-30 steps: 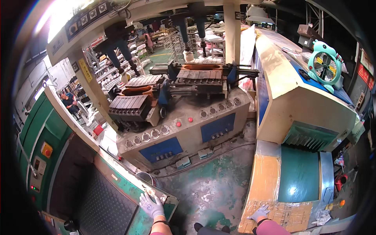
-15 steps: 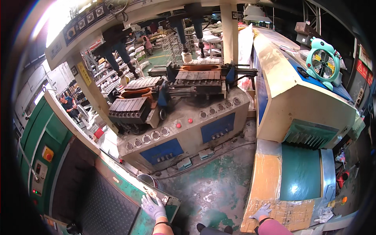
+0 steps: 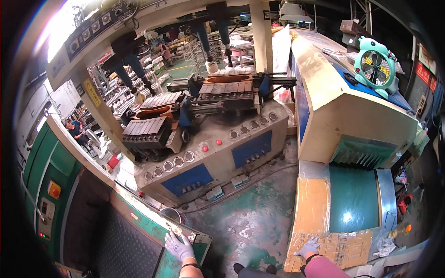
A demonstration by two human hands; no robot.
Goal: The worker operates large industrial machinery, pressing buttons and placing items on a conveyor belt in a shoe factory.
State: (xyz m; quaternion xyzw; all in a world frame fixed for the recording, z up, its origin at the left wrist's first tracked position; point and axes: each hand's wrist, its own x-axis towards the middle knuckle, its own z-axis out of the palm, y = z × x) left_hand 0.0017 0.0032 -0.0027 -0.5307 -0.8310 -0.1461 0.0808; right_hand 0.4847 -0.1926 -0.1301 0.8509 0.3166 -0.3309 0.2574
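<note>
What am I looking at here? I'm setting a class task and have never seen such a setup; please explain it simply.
There is no robot: these are a person's own gloved hands. A fisheye camera on the person's head looks down, so straight edges seem bent. The left hand rests on the edge of the green machine; the right hand lies on taped cardboard at the near end of a green belt. Neither hand appears to hold anything. Straight ahead stands a beige machine with blue panels and red buttons. On the hooded machine to the right stands a turquoise fan.
</note>
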